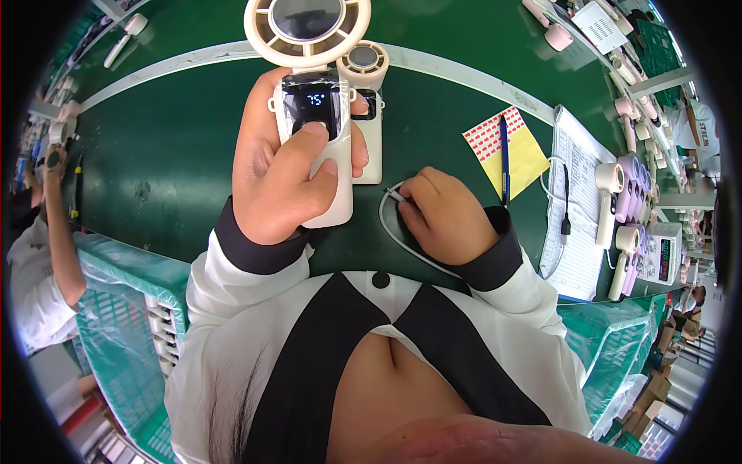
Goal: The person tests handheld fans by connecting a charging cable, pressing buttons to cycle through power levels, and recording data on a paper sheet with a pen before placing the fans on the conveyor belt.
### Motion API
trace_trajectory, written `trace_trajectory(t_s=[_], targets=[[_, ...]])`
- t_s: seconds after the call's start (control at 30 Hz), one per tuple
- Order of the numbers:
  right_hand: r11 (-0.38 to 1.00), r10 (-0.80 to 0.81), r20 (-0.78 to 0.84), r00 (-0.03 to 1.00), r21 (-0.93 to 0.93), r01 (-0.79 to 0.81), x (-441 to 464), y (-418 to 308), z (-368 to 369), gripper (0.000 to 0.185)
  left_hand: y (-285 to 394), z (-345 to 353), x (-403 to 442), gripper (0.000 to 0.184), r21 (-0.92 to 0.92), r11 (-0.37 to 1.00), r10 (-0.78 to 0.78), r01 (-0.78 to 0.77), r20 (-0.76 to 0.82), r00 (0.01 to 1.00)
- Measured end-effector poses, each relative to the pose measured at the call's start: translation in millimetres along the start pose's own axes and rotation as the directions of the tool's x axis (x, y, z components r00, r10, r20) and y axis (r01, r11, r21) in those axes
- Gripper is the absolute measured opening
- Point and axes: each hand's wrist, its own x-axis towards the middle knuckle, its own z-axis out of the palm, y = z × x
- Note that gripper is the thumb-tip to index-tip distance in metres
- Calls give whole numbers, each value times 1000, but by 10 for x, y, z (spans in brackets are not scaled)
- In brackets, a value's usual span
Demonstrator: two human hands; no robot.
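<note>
Wrapped in my left hand (pixel 282 166) is a cream handheld fan (pixel 334 185), held upright with its round head at the top. Its dark display is lit and reads 75, and my thumb presses just below the digits. A second cream fan (pixel 369 147) lies behind it on the green table (pixel 185 178), partly covered by the first. To the right, my right hand (pixel 448 213) pinches the end of a white cable (pixel 394 224) near the tabletop. The cable curves down toward my right sleeve.
Right of my hands lie a yellow sheet with red stickers (pixel 522 158), a blue pen (pixel 505 162), written papers (pixel 576 224), a black cable (pixel 566 201), several fans and a digital meter (pixel 662 259). Green crates (pixel 127 325) stand below the table edge. A co-worker's arm (pixel 62 240) is at far left.
</note>
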Motion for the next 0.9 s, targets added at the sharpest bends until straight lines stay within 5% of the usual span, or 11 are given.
trace_trajectory(t_s=[0.13, 0.27, 0.47, 0.7, 0.77, 0.9], targets=[[995, 98, -11, 995, 38, -97, -10, -22, -37, 15, -17, 0, -7, 67, -67, 998, 8, -8, 6, 1000], [878, 415, 38, 909, 246, -411, -9, -72, -71, 15, 6, 16, -1, 67, -94, 995, 19, -27, -80, 997], [749, 483, 103, 870, 466, -471, -17, -22, -75, 12, -19, -36, -7, 65, -119, 993, 0, -2, -20, 1000], [179, 421, 450, 787, 810, -559, 33, -7, -210, 10, 0, -30, -22, 59, -118, 992, -38, 33, -39, 998], [-56, 313, 533, 786, 837, -545, 36, 28, -244, 10, 4, -25, -25, 57, -62, 995, -79, 75, -51, 996], [-257, 189, 576, 796, 811, -526, 57, 43, -311, 11, -7, -67, -34, 57, -66, 995, -79, 78, -16, 997]])
